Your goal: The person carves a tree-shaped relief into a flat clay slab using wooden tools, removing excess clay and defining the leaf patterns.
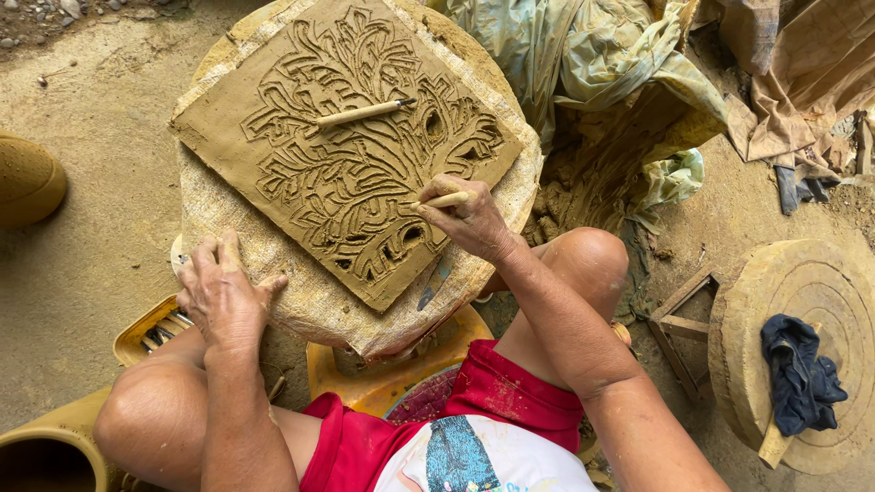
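A square clay slab [301, 137] carved with a leafy relief pattern lies on a round cloth-covered stand [228, 237]. My right hand [469, 219] grips a thin wooden carving tool [442, 199], its tip at the slab's right lower edge. My left hand [223, 296] rests flat with fingers spread on the stand's near left rim. A second wooden tool [363, 112] lies loose across the upper part of the slab.
A yellow plastic container [141, 337] with tools sits below the stand. A round wooden disc [802, 310] carrying a dark blue rag [802, 374] lies at right. Crumpled plastic sheets [592, 55] are behind. A clay pot [27, 178] stands at left, and another [41, 451] at bottom left.
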